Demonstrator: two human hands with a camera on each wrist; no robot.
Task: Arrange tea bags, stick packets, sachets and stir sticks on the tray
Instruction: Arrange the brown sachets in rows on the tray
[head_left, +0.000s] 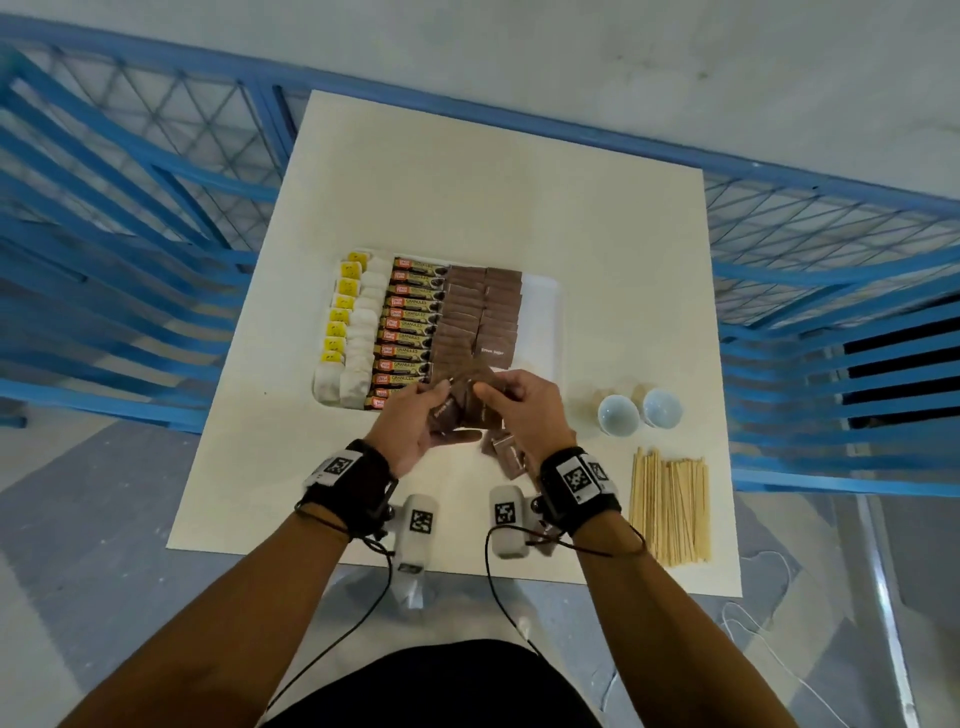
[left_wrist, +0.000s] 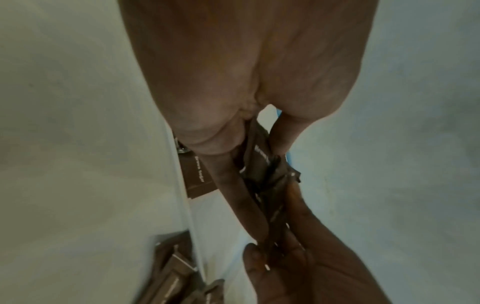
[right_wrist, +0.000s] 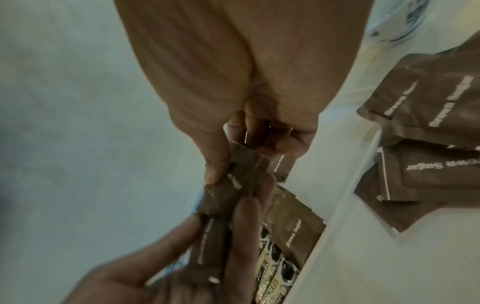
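Observation:
A white tray (head_left: 543, 317) on the table holds rows of tea bags (head_left: 347, 332), coffee stick packets (head_left: 410, 332) and brown sugar sachets (head_left: 480, 312). Just above its near edge, both hands hold a bunch of brown sachets (head_left: 462, 410). My left hand (head_left: 415, 421) cups the bunch from below with fingers curled round it. My right hand (head_left: 511, 405) pinches sachets at the top of the bunch (right_wrist: 233, 181). Loose sachets (head_left: 506, 454) lie on the table under my right wrist. Wooden stir sticks (head_left: 670, 506) lie in a pile at the right front.
Two small white bowls (head_left: 639, 410) stand right of the tray. The tray's right strip is bare. Blue metal racks (head_left: 130, 234) surround the table on both sides. The table's (head_left: 493, 182) far half has nothing on it.

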